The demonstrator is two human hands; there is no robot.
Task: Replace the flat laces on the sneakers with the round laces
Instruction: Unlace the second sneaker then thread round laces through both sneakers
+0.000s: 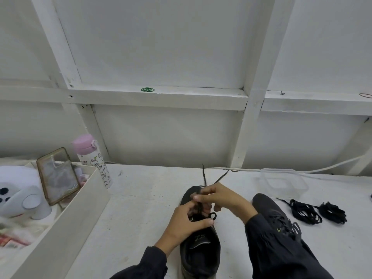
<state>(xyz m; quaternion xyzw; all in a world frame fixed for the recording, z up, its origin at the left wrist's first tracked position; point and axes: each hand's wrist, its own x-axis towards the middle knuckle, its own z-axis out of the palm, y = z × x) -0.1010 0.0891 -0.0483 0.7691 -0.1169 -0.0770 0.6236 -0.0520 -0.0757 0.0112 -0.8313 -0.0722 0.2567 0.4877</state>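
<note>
A black sneaker (pixel 199 252) lies on the white table with its toe pointing away from me. My left hand (pixel 187 220) rests over its eyelet area, fingers curled on the black lace (pixel 204 176). My right hand (pixel 221 197) pinches the same lace above the toe; two lace ends stick up past my fingers. A second black sneaker (pixel 267 206) lies to the right, partly hidden by my right sleeve. Two bundles of black laces (pixel 305 211) (pixel 333 212) lie further right; I cannot tell whether they are flat or round.
A clear plastic container (pixel 281 182) sits behind the bundles. At left stand a beige box (pixel 66 222), a phone (pixel 58 176) leaning in it, a pink-lidded bottle (pixel 94 160) and a white device (pixel 18 190). A white cable (pixel 322 170) runs along the wall.
</note>
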